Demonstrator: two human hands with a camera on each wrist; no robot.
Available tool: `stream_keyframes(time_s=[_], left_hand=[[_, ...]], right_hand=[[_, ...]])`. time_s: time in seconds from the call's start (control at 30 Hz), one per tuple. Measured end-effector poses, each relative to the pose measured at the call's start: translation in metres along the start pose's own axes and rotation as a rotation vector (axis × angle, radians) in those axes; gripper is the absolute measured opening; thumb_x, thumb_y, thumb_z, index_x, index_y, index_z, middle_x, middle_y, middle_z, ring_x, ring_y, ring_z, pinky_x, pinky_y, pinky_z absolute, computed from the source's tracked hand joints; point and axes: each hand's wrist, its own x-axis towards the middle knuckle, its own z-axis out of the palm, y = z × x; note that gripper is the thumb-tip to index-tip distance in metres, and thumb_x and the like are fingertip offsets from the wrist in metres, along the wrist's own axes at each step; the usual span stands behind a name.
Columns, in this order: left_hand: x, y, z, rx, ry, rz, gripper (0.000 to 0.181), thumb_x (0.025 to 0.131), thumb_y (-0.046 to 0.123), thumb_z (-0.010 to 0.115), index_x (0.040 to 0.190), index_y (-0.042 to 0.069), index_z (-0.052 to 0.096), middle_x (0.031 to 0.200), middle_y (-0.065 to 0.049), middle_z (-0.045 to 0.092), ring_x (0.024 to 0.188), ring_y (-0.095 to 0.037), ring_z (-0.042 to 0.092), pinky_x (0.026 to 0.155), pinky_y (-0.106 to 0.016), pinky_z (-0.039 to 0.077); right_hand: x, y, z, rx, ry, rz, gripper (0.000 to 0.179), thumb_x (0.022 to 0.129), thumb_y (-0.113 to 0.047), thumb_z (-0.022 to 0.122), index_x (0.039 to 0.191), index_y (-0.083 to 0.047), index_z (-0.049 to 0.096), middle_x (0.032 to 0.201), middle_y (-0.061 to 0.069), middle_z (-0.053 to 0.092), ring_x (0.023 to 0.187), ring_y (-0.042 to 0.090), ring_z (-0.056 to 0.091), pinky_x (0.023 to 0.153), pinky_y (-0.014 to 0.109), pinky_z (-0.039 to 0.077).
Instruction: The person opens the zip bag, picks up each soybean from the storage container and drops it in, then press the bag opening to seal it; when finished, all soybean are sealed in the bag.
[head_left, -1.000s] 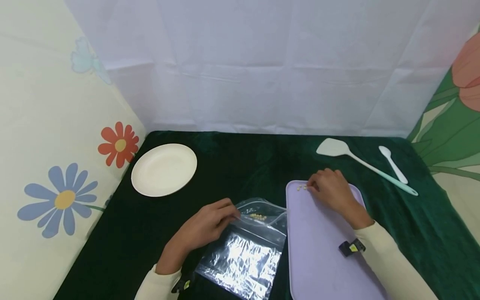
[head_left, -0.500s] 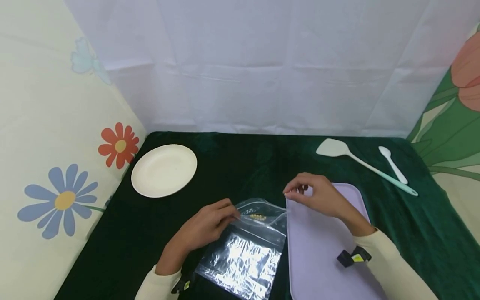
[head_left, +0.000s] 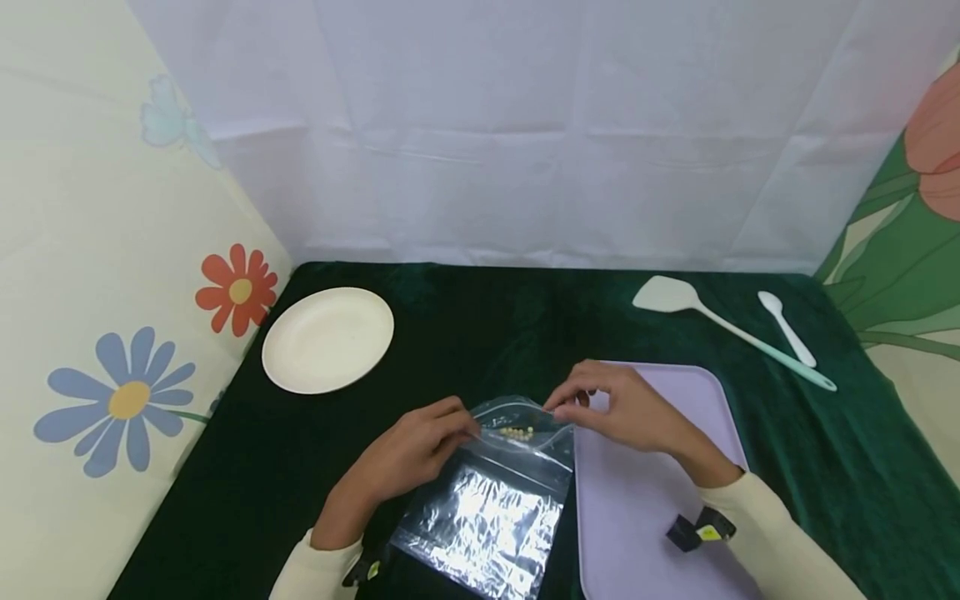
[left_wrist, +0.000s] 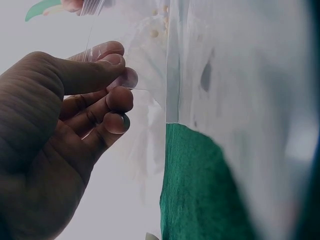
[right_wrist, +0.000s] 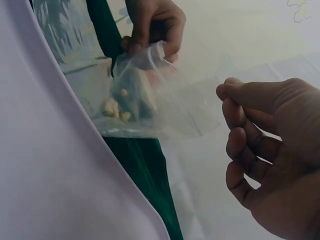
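Observation:
My left hand pinches the left edge of a clear zip bag, its mouth parted. Several small pale-yellow beans lie inside near the mouth; the right wrist view shows beans through the plastic. At the right side of the mouth is my right hand, thumb and forefinger tips close together, other fingers loosely bent. No bean shows at its fingertips in the right wrist view. Under that hand lies a lavender tray, its far left corner hidden.
A white plate sits at the back left of the dark green cloth. At the back right lie a spatula with a pale green handle end and a small white spoon. A white sheet hangs behind.
My right hand has left the beans at the tray's far left corner and come left and nearer to the bag's mouth. One more pale bean shows in the bag. My left hand stays put.

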Motion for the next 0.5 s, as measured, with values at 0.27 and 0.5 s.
stream_keyframes(time_s=[0.27,0.5], left_hand=[[0.000,-0.001,-0.001,0.010,0.001,0.001,0.019,0.095,0.001,0.067,0.104,0.017,0.070,0.102,0.013,0.057,0.085,-0.002,0.056,0.075,-0.022,0.054],[0.000,-0.001,0.000,0.007,-0.004,0.004,0.019,0.096,0.002,0.066,0.104,0.018,0.070,0.102,0.014,0.056,0.085,-0.002,0.056,0.076,-0.022,0.053]], right_hand=[[0.001,0.015,-0.029,-0.245,0.173,0.096,0.010,0.092,-0.021,0.076,0.101,-0.025,0.076,0.090,-0.010,0.064,0.083,0.013,0.054,0.070,0.038,0.050],[0.001,0.049,-0.036,-0.590,0.176,0.230,0.006,0.090,-0.013,0.075,0.095,-0.014,0.077,0.084,-0.001,0.066,0.081,0.020,0.056,0.077,0.043,0.038]])
